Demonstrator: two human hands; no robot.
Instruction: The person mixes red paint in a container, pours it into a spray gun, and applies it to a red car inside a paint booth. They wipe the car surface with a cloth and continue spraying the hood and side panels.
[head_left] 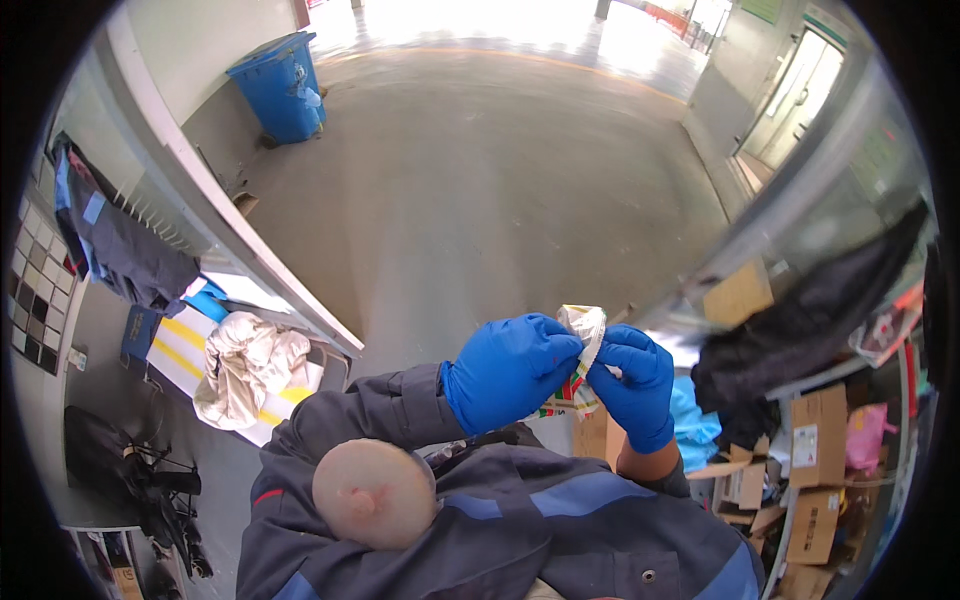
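Note:
A small crinkled plastic packet (582,322), white and silvery with yellow, red and green print, is held up in front of my chest. My left hand (512,372), in a blue glove, pinches it from the left with the fingers curled in. From the right, my right hand (634,385), gloved the same way, grips the packet's crimped edge between thumb and fingers. Part of the printed side shows below, between the hands. Whatever the packet contains is hidden. A pale round dome-shaped object (374,494) shows over my left upper arm; I cannot tell what it is.
Ahead, a doorway frame (225,215) opens onto grey floor, with a blue wheeled bin (281,90) at far left. Crumpled cream cloth (252,368) lies on a table at left. Cardboard boxes (818,437) are stacked at right, below a dark hanging garment (790,335).

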